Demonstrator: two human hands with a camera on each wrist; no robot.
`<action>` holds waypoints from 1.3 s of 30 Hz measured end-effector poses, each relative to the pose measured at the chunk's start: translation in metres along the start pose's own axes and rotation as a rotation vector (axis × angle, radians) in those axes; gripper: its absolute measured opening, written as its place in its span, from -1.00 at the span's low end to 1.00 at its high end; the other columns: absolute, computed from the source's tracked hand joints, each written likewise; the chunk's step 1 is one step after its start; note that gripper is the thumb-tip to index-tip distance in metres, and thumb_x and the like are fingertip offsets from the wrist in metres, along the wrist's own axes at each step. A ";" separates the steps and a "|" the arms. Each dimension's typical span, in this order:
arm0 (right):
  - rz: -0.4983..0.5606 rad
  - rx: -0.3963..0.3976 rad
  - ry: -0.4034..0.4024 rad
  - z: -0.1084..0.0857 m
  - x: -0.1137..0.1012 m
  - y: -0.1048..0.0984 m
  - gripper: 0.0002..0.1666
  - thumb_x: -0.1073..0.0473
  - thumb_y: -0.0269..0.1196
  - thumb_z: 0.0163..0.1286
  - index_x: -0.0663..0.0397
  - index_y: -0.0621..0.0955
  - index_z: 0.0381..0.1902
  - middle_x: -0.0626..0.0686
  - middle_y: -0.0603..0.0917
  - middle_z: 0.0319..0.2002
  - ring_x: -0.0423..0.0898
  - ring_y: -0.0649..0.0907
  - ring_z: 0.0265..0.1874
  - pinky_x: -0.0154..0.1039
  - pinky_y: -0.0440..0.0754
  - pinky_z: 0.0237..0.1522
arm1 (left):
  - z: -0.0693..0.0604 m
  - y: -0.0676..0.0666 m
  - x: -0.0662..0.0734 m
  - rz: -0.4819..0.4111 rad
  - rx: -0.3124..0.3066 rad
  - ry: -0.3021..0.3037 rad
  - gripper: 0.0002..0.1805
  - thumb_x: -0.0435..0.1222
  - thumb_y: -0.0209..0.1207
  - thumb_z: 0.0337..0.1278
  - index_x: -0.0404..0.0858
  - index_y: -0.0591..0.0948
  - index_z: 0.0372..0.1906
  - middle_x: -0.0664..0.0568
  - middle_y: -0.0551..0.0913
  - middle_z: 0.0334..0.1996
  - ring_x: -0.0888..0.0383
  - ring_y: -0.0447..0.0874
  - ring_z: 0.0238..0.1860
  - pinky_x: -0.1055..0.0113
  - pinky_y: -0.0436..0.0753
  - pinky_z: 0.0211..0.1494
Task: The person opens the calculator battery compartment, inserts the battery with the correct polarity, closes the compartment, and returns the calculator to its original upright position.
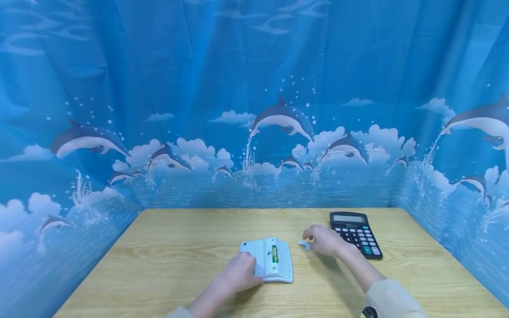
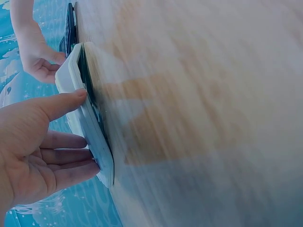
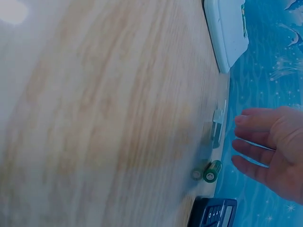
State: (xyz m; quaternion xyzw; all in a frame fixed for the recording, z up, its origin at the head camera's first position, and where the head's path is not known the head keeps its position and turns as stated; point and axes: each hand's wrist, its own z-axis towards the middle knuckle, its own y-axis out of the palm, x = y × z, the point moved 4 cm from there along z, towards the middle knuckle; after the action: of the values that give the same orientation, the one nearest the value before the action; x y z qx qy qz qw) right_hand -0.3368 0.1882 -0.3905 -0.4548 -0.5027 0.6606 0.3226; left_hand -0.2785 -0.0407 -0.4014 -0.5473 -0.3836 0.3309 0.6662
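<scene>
A light blue calculator (image 1: pixel 258 254) lies face down on the table, its battery slot uncovered with a green battery (image 1: pixel 275 254) inside. My left hand (image 1: pixel 237 270) grips its left edge; in the left wrist view, the thumb is on one side of the calculator (image 2: pixel 87 116) and the fingers of that hand (image 2: pixel 45 149) on the other. To the right, my right hand (image 1: pixel 327 240) hovers by a small light blue cover (image 1: pixel 305 244). The right wrist view shows relaxed fingers on this hand (image 3: pixel 279 146), apart from the cover (image 3: pixel 218 130). A loose green battery (image 3: pixel 212 171) lies beside the cover.
A black calculator (image 1: pixel 358 236) lies face up at the right, partly behind my right hand and forearm. The wooden table (image 1: pixel 179 234) is enclosed at the back and sides by a blue curtain (image 1: pixel 222 88) with dolphins.
</scene>
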 end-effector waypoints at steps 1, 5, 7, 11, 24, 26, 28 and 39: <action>-0.005 -0.012 0.007 0.000 0.001 0.000 -0.72 0.40 0.31 0.04 0.15 0.64 -0.23 0.02 0.63 -0.29 -0.01 0.60 -0.27 -0.06 0.55 -0.18 | 0.000 0.000 0.000 -0.001 -0.003 -0.003 -0.63 -0.08 0.43 -0.28 -0.30 0.60 -0.57 0.13 0.37 -0.65 0.29 0.26 -0.63 0.47 0.33 -0.56; -0.040 -0.041 0.040 -0.001 0.004 0.001 -0.73 0.36 0.30 0.08 0.18 0.62 -0.19 0.08 0.65 -0.26 0.02 0.61 -0.24 -0.03 0.55 -0.17 | 0.000 0.001 0.001 -0.004 -0.011 -0.012 -0.63 -0.08 0.43 -0.29 -0.30 0.61 -0.54 0.14 0.37 -0.65 0.30 0.27 -0.64 0.47 0.33 -0.56; -0.053 -0.038 0.048 -0.001 0.005 0.002 -0.74 0.35 0.29 0.10 0.20 0.62 -0.19 0.11 0.65 -0.25 0.05 0.61 -0.23 -0.01 0.54 -0.15 | 0.000 0.001 0.000 0.000 -0.008 -0.010 -0.63 -0.08 0.43 -0.29 -0.30 0.60 -0.56 0.14 0.37 -0.66 0.29 0.26 -0.64 0.47 0.33 -0.56; -0.077 -0.030 0.037 -0.001 0.005 0.003 -0.77 0.37 0.25 0.09 0.24 0.62 -0.22 0.18 0.64 -0.25 0.14 0.60 -0.21 0.05 0.53 -0.16 | 0.000 0.001 0.000 0.007 0.000 -0.002 -0.63 -0.07 0.43 -0.28 -0.29 0.58 -0.60 0.13 0.36 -0.66 0.29 0.25 -0.63 0.47 0.32 -0.56; -0.023 -0.079 0.096 -0.002 0.001 0.009 -0.72 0.29 0.25 0.12 0.20 0.60 -0.15 0.09 0.64 -0.32 -0.05 0.56 -0.41 -0.06 0.54 -0.26 | 0.002 0.001 0.000 0.003 -0.013 -0.011 -0.64 -0.08 0.42 -0.28 -0.28 0.58 -0.59 0.14 0.36 -0.66 0.28 0.26 -0.63 0.46 0.32 -0.54; -0.007 -0.089 0.086 -0.002 0.000 0.010 -0.65 0.28 0.26 0.12 0.21 0.59 -0.09 0.02 0.61 -0.44 -0.12 0.51 -0.52 -0.15 0.52 -0.38 | 0.002 0.001 0.000 0.005 -0.017 -0.014 -0.64 -0.07 0.42 -0.27 -0.28 0.59 -0.59 0.14 0.36 -0.66 0.29 0.26 -0.63 0.46 0.32 -0.54; 0.021 -0.110 0.085 -0.001 0.000 0.012 -0.56 0.27 0.27 0.11 0.22 0.55 0.00 -0.03 0.54 -0.55 -0.16 0.45 -0.61 -0.24 0.47 -0.49 | 0.003 0.002 0.000 0.007 -0.019 -0.013 -0.64 -0.07 0.42 -0.27 -0.28 0.58 -0.60 0.14 0.36 -0.67 0.29 0.26 -0.63 0.46 0.32 -0.54; 0.112 -0.235 0.058 0.003 -0.004 0.018 -0.25 0.32 0.30 -0.02 0.22 0.39 0.21 -0.09 0.41 -0.70 -0.21 0.33 -0.72 -0.32 0.31 -0.62 | 0.003 0.002 -0.001 0.005 -0.020 -0.003 -0.63 -0.06 0.41 -0.25 -0.25 0.54 -0.64 0.15 0.34 -0.69 0.30 0.23 -0.65 0.46 0.30 -0.57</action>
State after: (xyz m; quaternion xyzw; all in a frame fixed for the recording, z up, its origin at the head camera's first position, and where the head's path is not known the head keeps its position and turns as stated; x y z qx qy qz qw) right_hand -0.3378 0.1780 -0.4068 -0.5356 -0.5411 0.6006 0.2441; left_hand -0.2811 -0.0397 -0.4029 -0.5544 -0.3866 0.3298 0.6591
